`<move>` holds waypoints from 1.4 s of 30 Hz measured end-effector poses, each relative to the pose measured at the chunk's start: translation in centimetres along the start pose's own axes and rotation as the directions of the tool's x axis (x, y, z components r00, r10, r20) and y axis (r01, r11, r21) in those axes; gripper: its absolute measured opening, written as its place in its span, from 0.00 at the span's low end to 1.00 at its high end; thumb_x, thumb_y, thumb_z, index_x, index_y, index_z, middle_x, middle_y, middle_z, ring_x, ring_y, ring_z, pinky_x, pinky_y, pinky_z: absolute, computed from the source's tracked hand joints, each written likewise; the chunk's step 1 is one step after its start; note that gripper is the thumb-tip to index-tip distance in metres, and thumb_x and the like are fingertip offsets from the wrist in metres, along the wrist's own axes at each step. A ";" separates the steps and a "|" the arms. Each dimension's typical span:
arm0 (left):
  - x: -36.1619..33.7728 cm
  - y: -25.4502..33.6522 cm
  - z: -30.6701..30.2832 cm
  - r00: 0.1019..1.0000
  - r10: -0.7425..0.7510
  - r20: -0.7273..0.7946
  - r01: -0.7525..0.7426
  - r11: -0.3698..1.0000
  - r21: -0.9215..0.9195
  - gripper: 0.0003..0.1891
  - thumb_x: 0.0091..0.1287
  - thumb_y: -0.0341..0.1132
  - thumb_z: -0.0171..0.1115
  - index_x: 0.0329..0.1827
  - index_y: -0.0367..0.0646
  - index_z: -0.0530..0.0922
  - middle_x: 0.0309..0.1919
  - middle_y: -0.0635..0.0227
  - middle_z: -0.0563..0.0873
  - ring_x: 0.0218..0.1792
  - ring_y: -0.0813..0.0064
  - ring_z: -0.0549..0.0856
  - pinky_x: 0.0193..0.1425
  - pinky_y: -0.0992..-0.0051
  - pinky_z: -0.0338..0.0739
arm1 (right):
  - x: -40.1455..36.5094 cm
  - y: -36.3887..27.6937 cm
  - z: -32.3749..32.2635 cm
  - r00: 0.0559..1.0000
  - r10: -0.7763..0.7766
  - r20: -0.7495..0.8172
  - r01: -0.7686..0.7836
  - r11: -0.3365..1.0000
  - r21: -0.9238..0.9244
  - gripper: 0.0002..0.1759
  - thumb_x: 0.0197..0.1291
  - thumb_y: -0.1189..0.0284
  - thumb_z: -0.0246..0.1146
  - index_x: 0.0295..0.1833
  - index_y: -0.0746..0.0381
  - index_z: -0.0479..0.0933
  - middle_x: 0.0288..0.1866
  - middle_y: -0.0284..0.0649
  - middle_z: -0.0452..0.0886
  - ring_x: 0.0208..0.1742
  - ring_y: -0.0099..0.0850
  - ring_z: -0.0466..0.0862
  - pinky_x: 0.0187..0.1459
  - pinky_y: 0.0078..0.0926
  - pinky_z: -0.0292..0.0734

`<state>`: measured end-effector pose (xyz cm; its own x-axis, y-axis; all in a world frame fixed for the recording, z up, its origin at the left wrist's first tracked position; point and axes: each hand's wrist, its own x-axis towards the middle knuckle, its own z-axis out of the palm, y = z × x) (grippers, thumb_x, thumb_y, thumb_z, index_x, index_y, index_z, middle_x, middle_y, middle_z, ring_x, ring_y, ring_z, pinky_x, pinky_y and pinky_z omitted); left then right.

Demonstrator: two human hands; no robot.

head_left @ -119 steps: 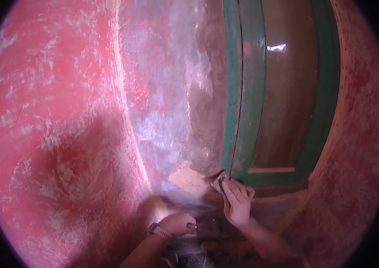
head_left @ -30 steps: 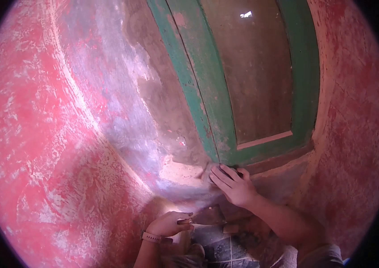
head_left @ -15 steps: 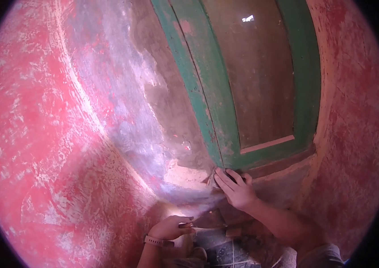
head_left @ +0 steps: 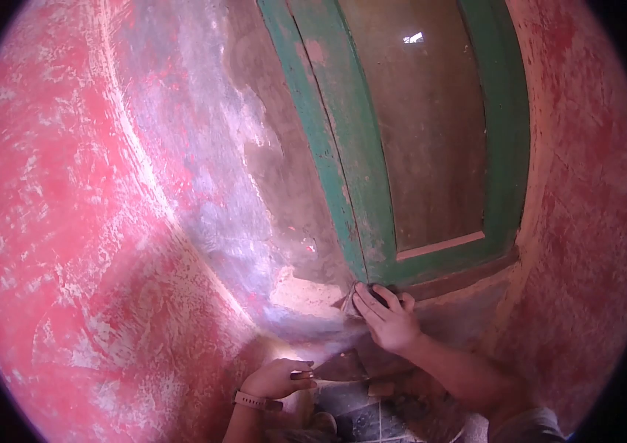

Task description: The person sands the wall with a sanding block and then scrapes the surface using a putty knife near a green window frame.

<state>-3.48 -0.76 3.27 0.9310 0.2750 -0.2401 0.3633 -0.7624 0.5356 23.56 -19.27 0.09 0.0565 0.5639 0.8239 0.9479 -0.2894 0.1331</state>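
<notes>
My right hand (head_left: 391,317) is closed around a dark-handled tool, mostly hidden by the fingers. What looks like its thin flat blade (head_left: 348,301) rests against the sill, just below the bottom left corner of the green window frame (head_left: 380,251). Lower down, my left hand (head_left: 276,379), with a band on its wrist, grips a trowel by the handle. The trowel's brownish, roughly triangular blade (head_left: 343,367) points right and lies below my right hand.
Rough pink-red wall (head_left: 70,221) curves round on the left, and more red wall (head_left: 586,207) stands on the right. Grey-brown plaster (head_left: 284,177) with a ragged edge borders the frame. Dark tiles (head_left: 365,421) and a small brownish block (head_left: 381,388) show below.
The view has shifted slightly. My right hand and its tool have moved slightly down by the frame's corner; my left hand keeps hold of the trowel.
</notes>
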 end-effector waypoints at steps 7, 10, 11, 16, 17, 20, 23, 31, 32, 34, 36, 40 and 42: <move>1.5 2.3 -0.2 0.999 0.026 0.045 -0.028 0.998 0.050 0.33 0.73 0.52 0.77 0.72 0.37 0.85 0.54 0.53 0.95 0.55 0.59 0.93 0.64 0.64 0.86 | 1.8 -0.8 -1.7 0.998 0.045 0.045 -0.046 0.998 0.031 0.40 0.56 0.67 0.70 0.78 0.53 0.79 0.88 0.31 0.74 0.78 0.33 0.77 0.65 0.49 0.68; 0.8 1.0 0.2 0.999 0.029 -0.017 -0.030 0.999 -0.042 0.33 0.72 0.52 0.78 0.72 0.37 0.85 0.54 0.55 0.95 0.55 0.60 0.93 0.63 0.64 0.85 | 0.0 1.0 -2.2 0.988 -0.031 0.152 0.024 0.998 0.052 0.39 0.57 0.66 0.71 0.79 0.53 0.79 0.88 0.31 0.74 0.78 0.33 0.77 0.65 0.48 0.69; 0.9 -0.4 0.5 0.999 0.041 -0.024 -0.042 0.998 -0.037 0.33 0.72 0.52 0.78 0.72 0.37 0.85 0.54 0.55 0.95 0.55 0.60 0.93 0.63 0.64 0.85 | -0.6 1.8 -2.3 0.987 -0.043 0.155 0.035 0.998 0.057 0.39 0.57 0.66 0.72 0.78 0.53 0.80 0.87 0.30 0.75 0.77 0.33 0.77 0.65 0.48 0.70; 0.1 -0.1 -0.2 0.997 -0.027 0.066 0.029 0.999 -0.022 0.31 0.77 0.51 0.75 0.72 0.35 0.84 0.70 0.51 0.89 0.64 0.55 0.92 0.69 0.63 0.85 | -1.4 3.0 -2.9 0.997 -0.041 0.070 0.036 0.997 0.063 0.35 0.55 0.69 0.72 0.72 0.52 0.85 0.80 0.29 0.83 0.71 0.34 0.82 0.59 0.48 0.70; 0.2 0.3 -0.1 0.996 -0.022 0.084 0.024 0.999 -0.026 0.30 0.77 0.51 0.75 0.72 0.35 0.85 0.69 0.51 0.89 0.63 0.55 0.92 0.69 0.63 0.85 | -1.3 2.7 -2.9 0.998 -0.029 0.061 0.026 0.998 0.048 0.34 0.55 0.69 0.71 0.72 0.52 0.85 0.80 0.30 0.83 0.71 0.34 0.82 0.59 0.48 0.70; 1.1 1.6 0.3 0.990 0.023 0.143 -0.030 0.999 0.045 0.30 0.77 0.51 0.75 0.71 0.37 0.85 0.68 0.51 0.90 0.63 0.53 0.92 0.69 0.62 0.85 | 0.2 0.0 -2.0 0.999 -0.010 0.051 0.006 0.997 0.072 0.34 0.55 0.69 0.70 0.72 0.54 0.85 0.80 0.32 0.83 0.70 0.34 0.82 0.58 0.49 0.71; 1.4 3.4 -0.9 0.974 -0.047 0.221 0.020 0.992 0.125 0.30 0.76 0.52 0.75 0.71 0.38 0.86 0.67 0.51 0.91 0.62 0.52 0.92 0.68 0.61 0.85 | 0.3 -0.8 -2.1 0.995 0.000 0.098 -0.005 0.999 0.053 0.34 0.56 0.69 0.69 0.73 0.55 0.85 0.79 0.35 0.83 0.70 0.33 0.82 0.59 0.49 0.71; 0.8 0.7 0.4 0.994 0.110 0.013 -0.109 0.994 -0.018 0.26 0.73 0.52 0.76 0.62 0.40 0.87 0.51 0.54 0.92 0.49 0.55 0.90 0.58 0.61 0.84 | -5.6 7.2 -7.8 0.966 0.019 0.257 0.002 0.997 -0.081 0.30 0.62 0.68 0.67 0.72 0.53 0.85 0.83 0.33 0.80 0.72 0.34 0.81 0.64 0.50 0.73; 0.8 1.4 -0.2 0.996 0.071 0.048 -0.071 0.997 0.005 0.28 0.74 0.52 0.76 0.67 0.40 0.87 0.60 0.54 0.91 0.56 0.54 0.91 0.63 0.61 0.84 | -6.5 8.2 -8.5 0.962 0.030 0.270 0.004 0.992 -0.122 0.29 0.63 0.68 0.67 0.72 0.53 0.85 0.83 0.33 0.79 0.73 0.34 0.81 0.64 0.50 0.73; 1.0 2.5 -0.6 0.997 0.039 0.072 -0.042 0.998 0.036 0.30 0.75 0.52 0.75 0.72 0.41 0.86 0.69 0.55 0.90 0.63 0.53 0.92 0.69 0.62 0.85 | -7.7 9.6 -9.0 0.964 0.023 0.265 0.025 0.985 -0.174 0.29 0.63 0.68 0.67 0.72 0.52 0.85 0.83 0.32 0.80 0.74 0.34 0.80 0.64 0.51 0.72; 1.4 3.5 -0.4 0.997 0.060 0.050 -0.063 0.997 0.054 0.29 0.75 0.52 0.76 0.72 0.43 0.86 0.68 0.56 0.91 0.63 0.53 0.92 0.70 0.63 0.85 | -7.9 9.9 -8.9 0.960 0.016 0.280 0.030 0.987 -0.160 0.29 0.64 0.69 0.66 0.73 0.52 0.84 0.83 0.32 0.80 0.75 0.34 0.80 0.65 0.51 0.72; 3.2 5.2 0.1 0.985 0.088 0.150 -0.112 0.980 0.162 0.28 0.75 0.54 0.75 0.70 0.45 0.88 0.62 0.54 0.93 0.57 0.53 0.93 0.65 0.61 0.85 | -5.4 6.4 -5.3 0.978 -0.011 0.208 0.015 1.000 -0.016 0.30 0.66 0.69 0.65 0.74 0.50 0.83 0.83 0.31 0.80 0.77 0.33 0.80 0.66 0.49 0.73; 4.7 4.9 0.4 0.958 0.132 0.255 -0.199 0.945 0.261 0.27 0.75 0.55 0.74 0.69 0.46 0.88 0.59 0.52 0.93 0.53 0.53 0.93 0.62 0.60 0.85 | -3.8 4.2 -4.1 0.987 -0.027 0.161 0.023 0.999 0.029 0.29 0.67 0.69 0.64 0.75 0.49 0.83 0.83 0.30 0.80 0.78 0.32 0.80 0.67 0.47 0.74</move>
<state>2.65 -3.44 4.43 0.9304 0.0135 -0.3662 0.1482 -0.9278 0.3423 26.09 -25.81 -0.26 0.0801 0.6886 0.7207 0.9578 -0.2535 0.1358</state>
